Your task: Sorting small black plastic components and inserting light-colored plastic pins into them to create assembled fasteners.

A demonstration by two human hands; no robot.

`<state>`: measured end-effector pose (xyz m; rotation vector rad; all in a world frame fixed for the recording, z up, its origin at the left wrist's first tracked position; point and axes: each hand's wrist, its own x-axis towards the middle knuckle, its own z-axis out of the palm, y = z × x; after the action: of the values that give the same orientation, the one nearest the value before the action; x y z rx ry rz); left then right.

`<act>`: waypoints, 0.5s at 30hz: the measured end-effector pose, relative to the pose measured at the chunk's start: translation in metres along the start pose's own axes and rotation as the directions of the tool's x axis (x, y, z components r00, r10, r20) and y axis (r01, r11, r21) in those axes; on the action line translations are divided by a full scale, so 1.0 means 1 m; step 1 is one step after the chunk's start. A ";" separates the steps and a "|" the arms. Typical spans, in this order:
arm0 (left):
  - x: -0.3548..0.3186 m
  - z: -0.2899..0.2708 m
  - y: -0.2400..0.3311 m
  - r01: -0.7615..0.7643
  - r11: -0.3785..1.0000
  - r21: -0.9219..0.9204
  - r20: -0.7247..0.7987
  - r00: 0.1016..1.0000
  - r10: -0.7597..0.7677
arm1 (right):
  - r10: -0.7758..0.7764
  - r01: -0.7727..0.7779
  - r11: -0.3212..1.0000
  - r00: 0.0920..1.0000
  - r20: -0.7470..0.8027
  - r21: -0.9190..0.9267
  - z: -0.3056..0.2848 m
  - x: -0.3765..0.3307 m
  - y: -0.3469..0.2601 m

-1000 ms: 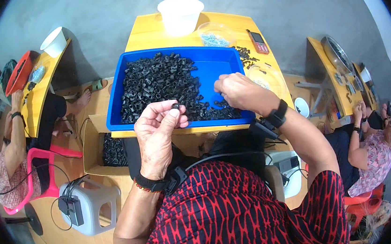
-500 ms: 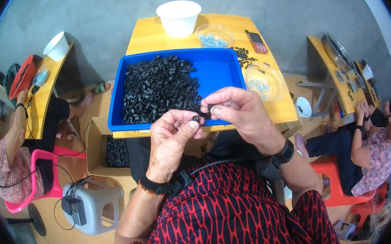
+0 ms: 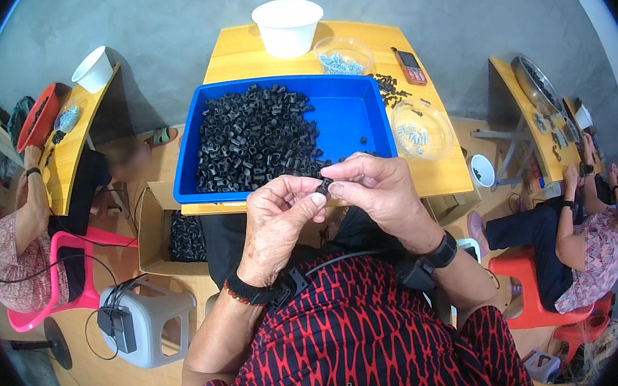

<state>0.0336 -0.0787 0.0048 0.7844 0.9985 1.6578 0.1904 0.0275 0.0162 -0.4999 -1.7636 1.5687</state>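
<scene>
My left hand pinches a small black plastic part between thumb and forefinger, just over the front edge of the blue tray. From the other side my right hand closes its thumb and fingertips on the same spot; whether it has a second piece is hidden by the fingers. A heap of small black ring-like plastic parts fills the tray's left and middle. Right of the tray lie small dark pieces, beside a clear bowl of silvery screws.
A white tub, another clear bowl of screws and a red phone stand toward the table's far side. Below the table is a carton of black parts. People sit at tables on both sides; a grey stool is at lower left.
My right hand has moved left and down to meet my left hand, and the fingertips now join at one black part. Before, each hand held its own small black piece, apart.
</scene>
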 end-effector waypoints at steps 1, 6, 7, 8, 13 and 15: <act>0.000 0.000 0.000 -0.001 1.000 0.000 0.001 1.000 0.001 | -0.041 0.041 0.999 0.999 0.001 -0.034 0.000 0.000 0.000; 0.000 0.000 0.000 -0.007 0.999 0.037 -0.023 1.000 0.008 | -0.177 0.174 0.969 0.984 0.002 -0.176 0.004 0.000 0.000; 0.001 0.000 0.000 -0.007 0.999 0.036 -0.023 1.000 0.007 | -0.193 0.190 0.960 0.981 0.003 -0.205 0.005 -0.001 0.000; 0.001 0.001 0.000 -0.010 0.999 0.051 -0.027 1.000 0.011 | -0.193 0.189 0.960 0.981 0.003 -0.206 0.005 -0.002 -0.002; 0.000 0.002 0.000 -0.008 0.995 0.095 -0.048 0.999 0.013 | -0.267 0.259 0.895 0.963 0.028 -0.364 0.006 -0.003 -0.007; 0.000 0.001 0.000 -0.020 0.993 0.116 -0.048 0.999 0.026 | -0.287 0.280 0.879 0.957 0.041 -0.386 0.006 -0.002 -0.009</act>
<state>0.0348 -0.0783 0.0054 0.8380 1.1324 1.6576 0.1892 0.0202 0.0245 -0.4136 -2.0408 1.0107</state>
